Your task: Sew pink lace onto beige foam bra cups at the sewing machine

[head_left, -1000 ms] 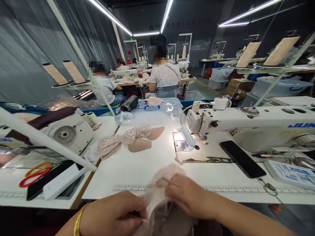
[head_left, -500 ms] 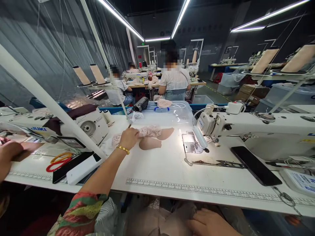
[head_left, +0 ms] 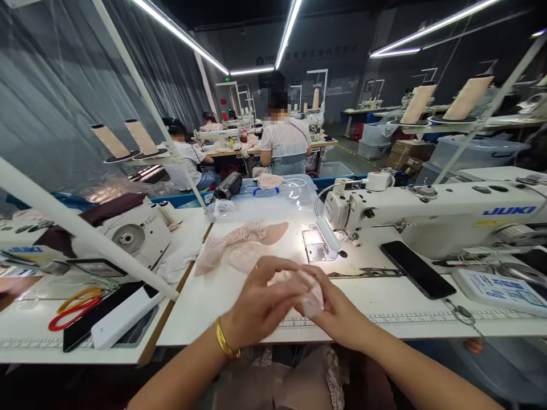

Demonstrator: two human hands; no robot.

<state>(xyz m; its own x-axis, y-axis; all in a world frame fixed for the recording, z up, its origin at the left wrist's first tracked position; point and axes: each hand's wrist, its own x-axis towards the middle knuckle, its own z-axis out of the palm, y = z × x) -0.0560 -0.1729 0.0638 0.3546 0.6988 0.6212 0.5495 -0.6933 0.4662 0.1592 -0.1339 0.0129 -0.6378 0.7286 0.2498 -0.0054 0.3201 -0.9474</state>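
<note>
My left hand (head_left: 262, 299), with a gold bangle and a ring, is raised over the front of the sewing table. Its curled fingers, partly blurred, press against a small pale pink lace fabric piece (head_left: 315, 299). My right hand (head_left: 337, 313) closes round the same piece from the other side, hiding part of it. Beyond them on the white table lie a strip of pink lace fabric (head_left: 239, 234) and a beige cut fabric piece (head_left: 277, 232). Brown-beige fabric with a lace edge (head_left: 334, 378) lies across my lap, below the table edge.
At right stands a sewing machine (head_left: 405, 210), its lamp lit, with a black phone (head_left: 416, 269) beside it. Scissors (head_left: 74, 307) and a white box-like thing (head_left: 123, 319) are at left. A clear plastic bin (head_left: 294, 199) stands behind. Other people sit at machines further back.
My left hand has come back from the fabric on the table toward me. My right hand has risen from my lap, and both now meet on the lace piece. The view has shifted right.
</note>
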